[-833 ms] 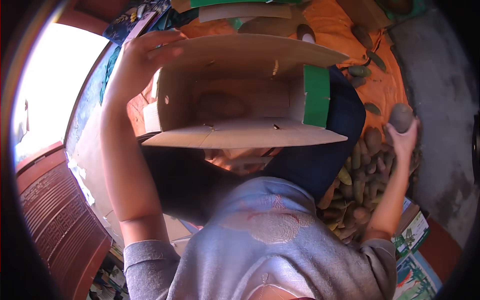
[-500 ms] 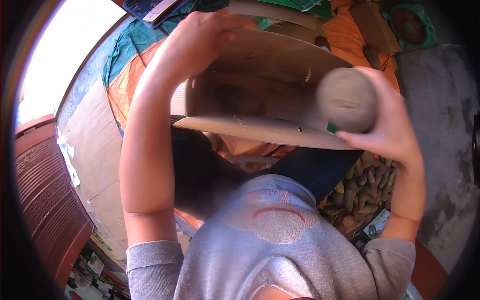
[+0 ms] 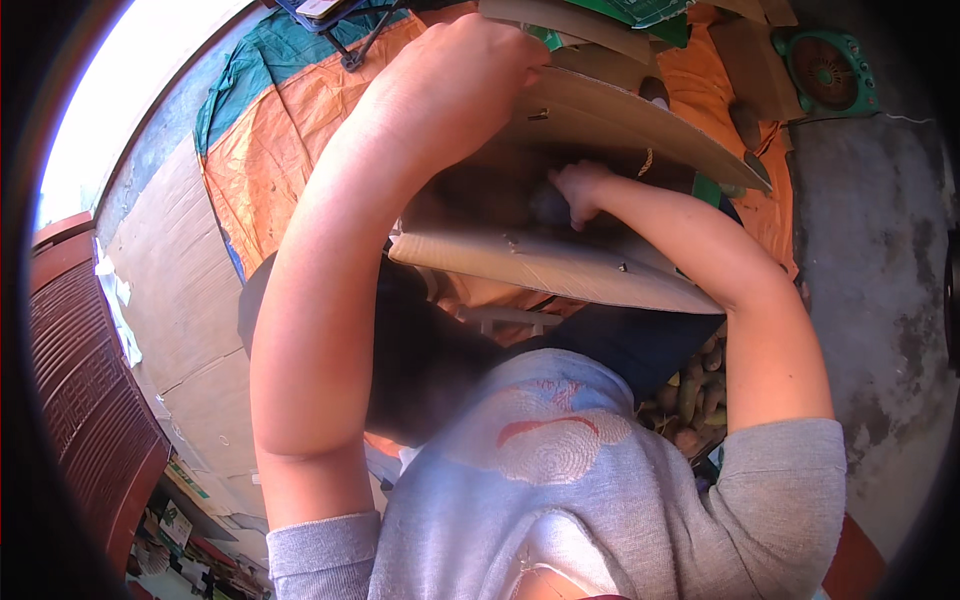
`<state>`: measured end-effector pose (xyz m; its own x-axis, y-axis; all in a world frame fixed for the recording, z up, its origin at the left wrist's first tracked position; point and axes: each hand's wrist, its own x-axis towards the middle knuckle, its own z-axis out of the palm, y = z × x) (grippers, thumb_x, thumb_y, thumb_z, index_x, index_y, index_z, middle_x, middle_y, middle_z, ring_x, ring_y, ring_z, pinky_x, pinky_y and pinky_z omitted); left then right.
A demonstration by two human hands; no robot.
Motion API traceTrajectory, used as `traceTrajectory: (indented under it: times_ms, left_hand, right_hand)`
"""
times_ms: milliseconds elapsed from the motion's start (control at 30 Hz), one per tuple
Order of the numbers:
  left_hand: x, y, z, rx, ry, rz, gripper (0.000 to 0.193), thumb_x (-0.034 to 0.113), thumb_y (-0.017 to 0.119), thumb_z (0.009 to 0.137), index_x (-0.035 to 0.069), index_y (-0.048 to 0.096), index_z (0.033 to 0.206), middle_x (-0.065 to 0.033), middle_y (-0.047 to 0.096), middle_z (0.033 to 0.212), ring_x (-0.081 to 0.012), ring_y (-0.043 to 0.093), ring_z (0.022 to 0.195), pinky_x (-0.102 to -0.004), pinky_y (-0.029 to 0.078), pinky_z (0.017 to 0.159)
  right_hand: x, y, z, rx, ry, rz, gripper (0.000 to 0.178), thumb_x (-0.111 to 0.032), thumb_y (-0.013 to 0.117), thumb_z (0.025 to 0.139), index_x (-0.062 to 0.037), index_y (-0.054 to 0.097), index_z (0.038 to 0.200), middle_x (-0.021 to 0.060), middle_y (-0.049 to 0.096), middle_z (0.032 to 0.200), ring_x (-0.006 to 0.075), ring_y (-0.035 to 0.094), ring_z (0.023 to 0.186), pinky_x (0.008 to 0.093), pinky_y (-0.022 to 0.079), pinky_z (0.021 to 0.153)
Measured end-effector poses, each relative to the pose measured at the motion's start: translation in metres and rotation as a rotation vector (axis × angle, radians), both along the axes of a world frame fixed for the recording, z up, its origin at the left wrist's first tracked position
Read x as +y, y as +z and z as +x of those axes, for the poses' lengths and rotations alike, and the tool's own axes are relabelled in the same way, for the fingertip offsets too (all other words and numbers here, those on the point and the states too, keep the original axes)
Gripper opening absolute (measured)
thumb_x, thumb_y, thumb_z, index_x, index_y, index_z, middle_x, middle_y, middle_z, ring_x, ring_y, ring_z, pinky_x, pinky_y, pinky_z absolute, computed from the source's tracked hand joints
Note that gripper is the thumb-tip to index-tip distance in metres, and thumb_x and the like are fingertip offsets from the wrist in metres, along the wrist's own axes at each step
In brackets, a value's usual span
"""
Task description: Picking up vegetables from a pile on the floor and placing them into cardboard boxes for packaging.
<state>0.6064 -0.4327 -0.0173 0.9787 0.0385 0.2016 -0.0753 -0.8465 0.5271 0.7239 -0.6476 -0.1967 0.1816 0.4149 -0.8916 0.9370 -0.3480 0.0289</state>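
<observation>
An open cardboard box (image 3: 560, 270) lies across my lap, its mouth toward me. My left hand (image 3: 470, 75) is closed at the box's far upper edge, beside a bit of green tape; its fingertips are mostly hidden. My right hand (image 3: 582, 190) reaches inside, its fingers bent around a round grey-brown thing (image 3: 546, 206). Shadow and blur keep me from telling what kind of thing this is. Small holes or dark specks dot the box's near flap.
Several brownish-green, pod-like pieces (image 3: 698, 395) lie at the right, beside my leg. An orange and green sheet (image 3: 270, 150) and flat cardboard (image 3: 170, 300) spread to the left, near a reddish-brown wooden panel (image 3: 90, 370). A green-framed round fan (image 3: 826, 72) stands far right.
My right hand has carried the round thing leftward from the box's right side into it. The box and my left hand have shifted to the right.
</observation>
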Motion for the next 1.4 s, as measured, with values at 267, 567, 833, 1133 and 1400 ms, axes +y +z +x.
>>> traceTrajectory:
  times_ms: [267, 567, 833, 1133, 1400]
  left_hand:
    - [-0.003, 0.006, 0.000, 0.011, 0.025, 0.001, 0.018, 0.010, 0.063, 0.092, 0.005, 0.070, 0.108, -0.0203, 0.069, 0.087, -0.0391, 0.066, 0.085, -0.0461, 0.053, 0.075]
    - [-0.010, 0.004, 0.007, 0.015, 0.020, 0.070, 0.020, 0.013, 0.064, 0.093, 0.001, 0.070, 0.108, -0.0206, 0.069, 0.100, -0.0401, 0.066, 0.092, -0.0445, 0.052, 0.082]
    - [-0.009, -0.007, 0.013, 0.000, 0.009, 0.068, 0.026, 0.018, 0.068, 0.092, 0.002, 0.071, 0.112, -0.0205, 0.071, 0.104, -0.0393, 0.067, 0.096, -0.0413, 0.053, 0.084]
    - [-0.034, 0.002, 0.017, 0.082, 0.069, 0.099, 0.029, 0.024, 0.063, 0.099, 0.005, 0.069, 0.119, -0.0171, 0.073, 0.101, -0.0219, 0.071, 0.089, -0.0327, 0.053, 0.081]
    - [-0.033, -0.013, 0.031, 0.189, 0.135, 0.025, 0.039, 0.035, 0.059, 0.101, 0.006, 0.068, 0.126, -0.0160, 0.072, 0.112, -0.0236, 0.068, 0.104, -0.0363, 0.049, 0.093]
  right_hand:
    - [-0.018, -0.034, -0.004, 0.041, 0.084, -0.107, 0.098, -0.030, 0.092, 0.060, -0.0081, 0.045, 0.144, 0.0166, 0.061, 0.132, 0.0355, 0.059, 0.120, 0.0456, 0.050, 0.099]
    - [-0.014, 0.082, -0.004, 0.266, -0.023, 0.309, 0.064, -0.030, 0.076, 0.085, -0.0046, 0.051, 0.138, 0.0181, 0.064, 0.126, 0.0347, 0.061, 0.119, 0.0445, 0.050, 0.098]
    - [-0.140, 0.257, 0.008, 0.507, -0.728, 1.290, 0.044, -0.018, 0.069, 0.093, -0.0041, 0.056, 0.133, 0.0128, 0.066, 0.120, 0.0205, 0.065, 0.111, 0.0349, 0.053, 0.096]
    - [-0.394, 0.176, 0.012, 0.044, -1.500, 1.221, 0.044, -0.023, 0.065, 0.097, -0.0072, 0.055, 0.137, 0.0086, 0.065, 0.124, 0.0165, 0.063, 0.111, 0.0304, 0.048, 0.097]
    - [-0.514, -0.034, -0.062, 0.006, -1.693, 0.861, 0.046, -0.018, 0.069, 0.092, -0.0025, 0.057, 0.134, 0.0150, 0.065, 0.125, 0.0244, 0.062, 0.115, 0.0357, 0.049, 0.097]
